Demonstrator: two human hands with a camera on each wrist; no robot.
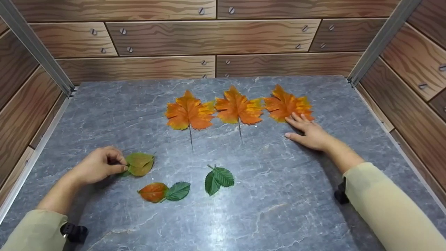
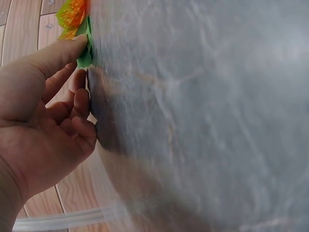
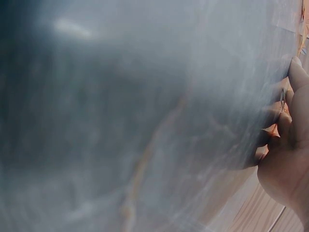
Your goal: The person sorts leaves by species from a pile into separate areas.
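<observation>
Thumb and fingertips of my left hand [image 1: 101,165] pinch the edge of a yellowish-green leaf cluster [image 1: 141,163] at the table's left; the left wrist view shows a green leaf edge [image 2: 85,58] at the thumb. On the right, my right hand [image 1: 310,132] lies with fairly straight fingers over the lower part of an orange maple leaf [image 1: 284,103], covering its stem area. Two similar maple leaves, one in the middle [image 1: 237,106] and one on the left [image 1: 188,111], continue that row with stems pointing toward me.
Nearer me lie a red-orange leaf [image 1: 153,192] touching a green leaf [image 1: 178,191], and a pair of green leaves [image 1: 223,176]. Everything rests on a grey marbled table [image 1: 278,216]. Wood-patterned walls [image 1: 209,36] and metal posts [image 1: 383,40] enclose it.
</observation>
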